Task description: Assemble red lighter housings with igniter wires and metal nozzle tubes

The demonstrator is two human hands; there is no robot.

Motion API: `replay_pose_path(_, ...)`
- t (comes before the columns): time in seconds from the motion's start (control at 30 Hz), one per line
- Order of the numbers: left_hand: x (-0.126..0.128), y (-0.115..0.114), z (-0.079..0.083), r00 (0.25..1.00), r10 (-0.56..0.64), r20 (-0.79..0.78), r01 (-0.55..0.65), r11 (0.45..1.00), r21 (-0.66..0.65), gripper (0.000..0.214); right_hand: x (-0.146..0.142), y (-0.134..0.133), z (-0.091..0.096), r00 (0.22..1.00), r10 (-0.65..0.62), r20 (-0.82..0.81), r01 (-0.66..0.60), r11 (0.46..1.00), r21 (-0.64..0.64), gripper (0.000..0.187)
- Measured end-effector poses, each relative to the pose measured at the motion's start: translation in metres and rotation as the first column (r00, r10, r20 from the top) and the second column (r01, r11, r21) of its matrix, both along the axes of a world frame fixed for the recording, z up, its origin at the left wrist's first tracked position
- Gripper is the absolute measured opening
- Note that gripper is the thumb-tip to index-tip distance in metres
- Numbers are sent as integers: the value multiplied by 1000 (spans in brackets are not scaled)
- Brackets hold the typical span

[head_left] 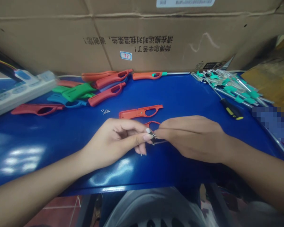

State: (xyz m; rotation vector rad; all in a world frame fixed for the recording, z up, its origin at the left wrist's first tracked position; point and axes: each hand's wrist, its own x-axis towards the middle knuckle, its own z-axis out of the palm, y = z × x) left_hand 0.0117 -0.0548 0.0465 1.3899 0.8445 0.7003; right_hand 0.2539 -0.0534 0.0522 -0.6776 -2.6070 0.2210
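My left hand [123, 138] pinches a small black-and-white part [151, 133] between thumb and forefinger, low over the blue table. From the right, my right hand [194, 137] meets it with closed fingertips, mostly hidden behind the back of the hand. A thin pale wire [160, 142] runs from the part toward the right hand. Just beyond the fingers lies an orange-red lighter casing half [130, 114], its inner side up. A second red casing piece [153, 123] is partly covered by my hands. Several tiny metal pins [105, 111] lie left of the casing.
Red, green and blue lighter casings [78, 91] are piled at back left beside a white power strip [21, 91]. An orange lighter with a metal tube [148, 75] lies by the cardboard box [142, 28]. At right are metal-tube parts with teal pieces [239, 88] and a screwdriver [232, 109].
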Motion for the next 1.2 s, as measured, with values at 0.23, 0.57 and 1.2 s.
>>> replay_pose_path(0.23,1,3,0,1000,-23,-21,23,999,26,6,-6,-3,12,996,-71,49,79,976,-201,37)
replay_pose_path(0.57,-2,4,2,998,-38,-41,50,941,335,8,-5,1,12,953,-152,-263,-5,857,-515,9)
replay_pose_path(1.2,2,2,1,997,13,76,-22,994,111,6,-12,5,7,878,-416,-236,-126,276,-953,22)
